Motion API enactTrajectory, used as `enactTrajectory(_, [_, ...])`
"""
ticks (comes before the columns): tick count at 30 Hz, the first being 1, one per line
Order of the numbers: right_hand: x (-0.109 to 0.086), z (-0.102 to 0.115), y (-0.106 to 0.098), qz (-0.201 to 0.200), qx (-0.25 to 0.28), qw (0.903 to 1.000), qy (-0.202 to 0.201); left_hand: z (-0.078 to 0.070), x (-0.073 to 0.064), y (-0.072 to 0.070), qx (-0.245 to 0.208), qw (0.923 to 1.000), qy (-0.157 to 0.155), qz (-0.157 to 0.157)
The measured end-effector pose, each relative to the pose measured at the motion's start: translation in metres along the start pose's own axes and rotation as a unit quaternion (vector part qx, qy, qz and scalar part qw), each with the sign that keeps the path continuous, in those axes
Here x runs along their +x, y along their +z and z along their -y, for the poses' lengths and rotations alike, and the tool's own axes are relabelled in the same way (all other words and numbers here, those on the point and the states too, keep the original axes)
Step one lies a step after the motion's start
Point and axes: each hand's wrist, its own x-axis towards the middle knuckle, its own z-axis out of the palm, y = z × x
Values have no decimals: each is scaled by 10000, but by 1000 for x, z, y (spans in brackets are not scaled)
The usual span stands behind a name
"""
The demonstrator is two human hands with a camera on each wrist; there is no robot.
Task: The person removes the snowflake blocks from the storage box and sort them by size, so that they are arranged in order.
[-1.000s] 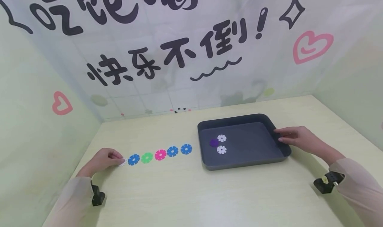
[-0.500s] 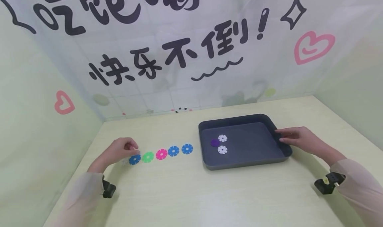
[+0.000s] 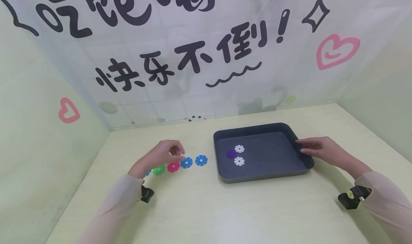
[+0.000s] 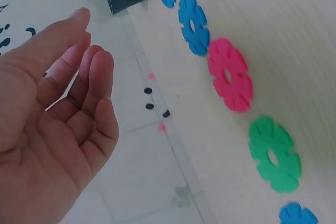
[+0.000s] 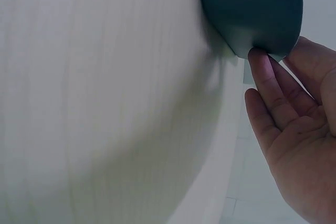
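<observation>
My left hand [image 3: 162, 154] is over the row of notched plastic snowflake discs, holding nothing, its fingers loosely bent. Under or beside it lie a green disc [image 4: 274, 153], a pink disc [image 4: 230, 75] and a blue disc [image 3: 186, 162]; another blue disc [image 3: 201, 160] lies nearer the tray. The blue disc [image 4: 297, 214] at the left is partly covered by the hand in the head view. My right hand [image 3: 325, 152] holds the right rim of the dark grey tray [image 3: 264, 178], its fingers against the outer wall in the right wrist view.
Inside the tray, near its left side, lie a purple disc [image 3: 231, 154] and two white discs [image 3: 239, 161]. The pale wooden table [image 3: 206, 212] meets a printed cloth backdrop [image 3: 180, 90] behind and side panels at left and right.
My left hand has let go of a white disc at the row's left end and moved right along the row, now hiding that disc. The right hand and tray have stayed put.
</observation>
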Motion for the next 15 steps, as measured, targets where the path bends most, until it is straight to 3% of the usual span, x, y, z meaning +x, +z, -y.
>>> enactTrajectory(3, [0,0,0,-28,43,10000,-20,-15,14,9,-50,9997,125,180])
enactTrajectory(10, [0,1,0,-20,39,10000,-22,-45,42,28,-109,9944,936,486])
enactTrajectory(15, [0,1,0,-27,57,10000,-35,-66,63,40,11,9908,1154,705])
